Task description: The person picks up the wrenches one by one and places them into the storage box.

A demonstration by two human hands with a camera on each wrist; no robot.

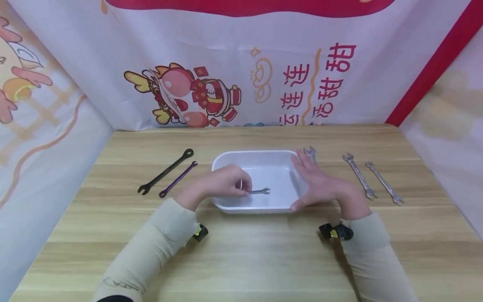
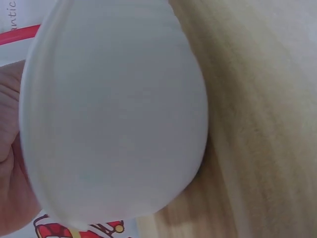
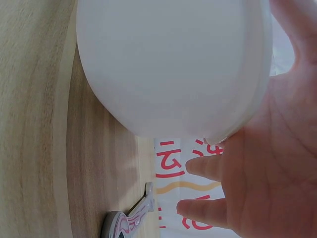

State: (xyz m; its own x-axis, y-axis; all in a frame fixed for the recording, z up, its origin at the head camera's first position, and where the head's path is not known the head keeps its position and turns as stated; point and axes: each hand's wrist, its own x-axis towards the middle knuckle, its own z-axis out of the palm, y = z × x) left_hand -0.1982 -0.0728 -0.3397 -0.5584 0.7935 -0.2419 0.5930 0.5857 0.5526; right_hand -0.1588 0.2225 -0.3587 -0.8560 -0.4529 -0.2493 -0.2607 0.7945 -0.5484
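Note:
A white rectangular tray (image 1: 256,211) stands on the table in the head view. My left hand (image 1: 226,181) reaches over its left side and pinches a small silver wrench (image 1: 260,191) low inside it. My right hand (image 1: 318,184) rests on the tray's right rim with fingers spread and thumb near the front corner. In the left wrist view the tray's outer wall (image 2: 119,114) hides most of my left hand (image 2: 12,153). The right wrist view shows the tray wall (image 3: 173,64) beside my right palm (image 3: 270,153).
Left of the tray lie a black wrench (image 1: 166,172) and a thinner purple wrench (image 1: 178,179). On the right are two silver wrenches, one (image 1: 359,175) nearer and another (image 1: 384,183) farther out. Behind my right fingers a further silver wrench (image 1: 310,152) shows partly. A printed cloth (image 1: 256,84) backs the table.

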